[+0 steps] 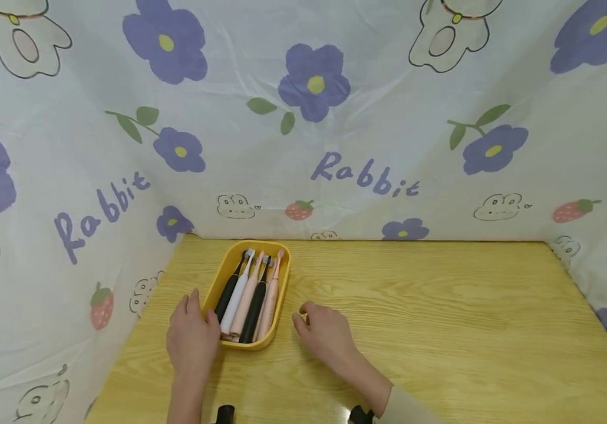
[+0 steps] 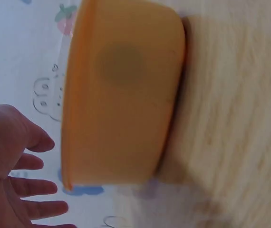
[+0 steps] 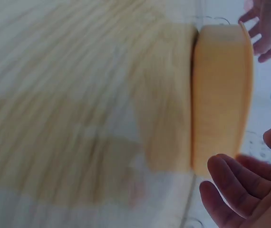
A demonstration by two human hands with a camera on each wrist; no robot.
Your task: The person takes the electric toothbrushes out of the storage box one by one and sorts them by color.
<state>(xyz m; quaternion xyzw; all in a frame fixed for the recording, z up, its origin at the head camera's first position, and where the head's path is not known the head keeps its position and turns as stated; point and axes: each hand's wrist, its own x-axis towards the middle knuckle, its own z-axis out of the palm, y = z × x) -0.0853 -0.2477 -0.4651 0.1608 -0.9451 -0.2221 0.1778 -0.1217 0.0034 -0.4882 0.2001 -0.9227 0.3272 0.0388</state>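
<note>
A yellow plastic tray [image 1: 253, 346] stands at the left part of the table, holding several electric toothbrushes side by side with heads toward the back. Among them are a black toothbrush [image 1: 253, 309], a white toothbrush [image 1: 237, 299] and a pink toothbrush [image 1: 269, 306]. My left hand [image 1: 193, 333] is at the tray's left side with fingers extended and spread; in the left wrist view a small gap shows between thumb and tray wall [image 2: 121, 109]. To the right of the tray, my right hand [image 1: 327, 333] hovers with loosely bent fingers, holding nothing.
The wooden table [image 1: 441, 318] stretches far to the right. A white cloth [image 1: 261, 141] printed with flowers, rabbits and strawberries hangs behind the table and along both sides. Two dark objects [image 1: 226, 414] show partly at the bottom edge near my wrists.
</note>
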